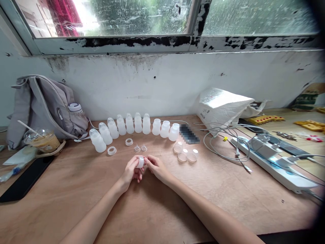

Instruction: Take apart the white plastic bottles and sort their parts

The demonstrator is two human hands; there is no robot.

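Over the middle of the table my left hand (132, 169) holds a white screw ring of a baby bottle (140, 162), turned on its side. My right hand (155, 165) is closed in a pinch at the ring's right side; its fingertips hide what is between them. Just beyond the hands lie two clear bottle nipples (140, 148), with one loose ring (129, 142) behind them and another ring (111, 150) to the left. To the right are clear dome caps (192, 156). Three uncapped bottles (165, 129) stand beside a curved row of several capped bottles (129, 124).
On the left are a grey backpack (48, 98), an iced drink cup (42, 141) and a black phone (26, 181). A white bag (220, 106), tangled cables (215, 142) and a power strip (276, 166) occupy the right. A blurred dark object (189, 134) lies near the bottles.
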